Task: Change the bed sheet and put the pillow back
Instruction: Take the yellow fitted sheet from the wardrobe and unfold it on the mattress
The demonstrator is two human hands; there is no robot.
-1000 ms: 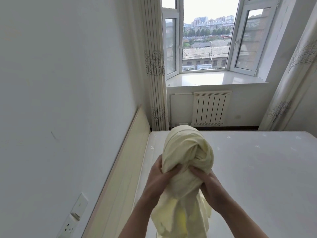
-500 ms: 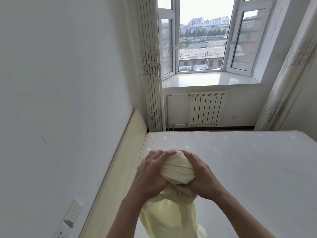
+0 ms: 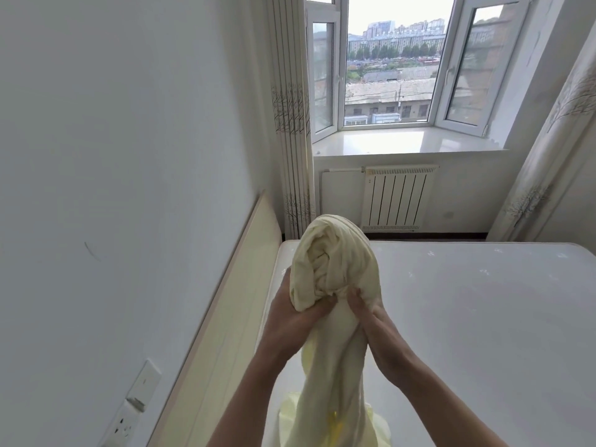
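Note:
A pale yellow bed sheet (image 3: 332, 262) is bunched into a rounded wad held up over the bare white mattress (image 3: 467, 317). My left hand (image 3: 290, 321) grips the wad from the left and below. My right hand (image 3: 377, 327) grips it from the right, fingers dug into the folds. The rest of the sheet hangs down between my forearms to the bottom of the view. No pillow is in view.
A beige headboard (image 3: 232, 301) runs along the left wall, with a wall socket (image 3: 129, 411) beside it. Behind the bed stand a white radiator (image 3: 396, 198), a windowsill (image 3: 406, 141) and curtains (image 3: 292, 124) on both sides.
The wad of sheet has grown and risen above my hands again, after being pressed small and covered by both hands half a second ago.

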